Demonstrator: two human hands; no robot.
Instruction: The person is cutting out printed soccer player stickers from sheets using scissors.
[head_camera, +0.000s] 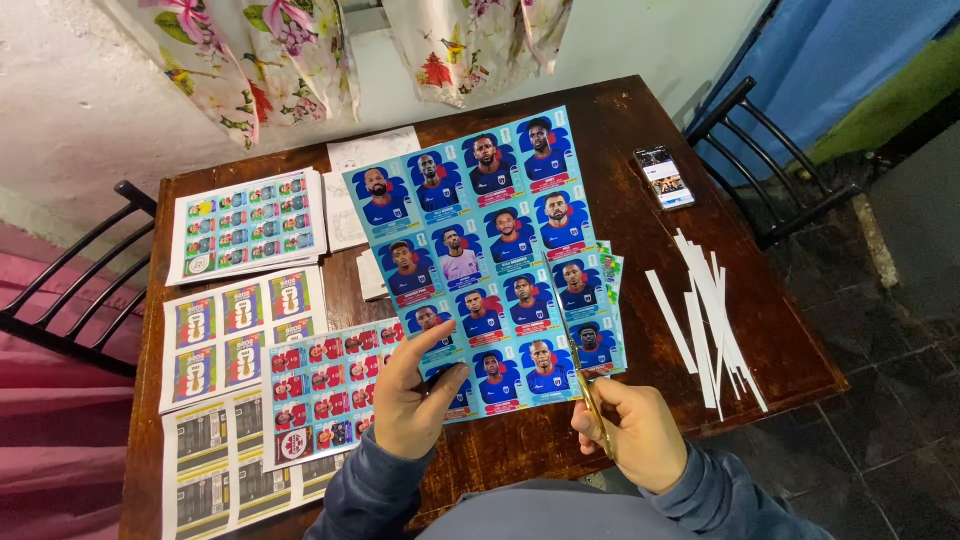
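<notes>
My left hand (412, 392) pinches the near left corner of a large blue sheet of player sticker cards (490, 250), holding it up over the wooden table (520, 455). My right hand (640, 432) grips a pair of scissors (592, 405). The blades point away from me into the sheet's near edge, right of its middle. Both forearms wear dark blue sleeves.
Other printed sheets lie at the left: a red one (325, 395), a green and yellow one (240, 330), one of small cards (250, 225). White paper strips (712, 320) are piled at the right, a phone (665, 178) beyond them. Black chairs stand at both sides.
</notes>
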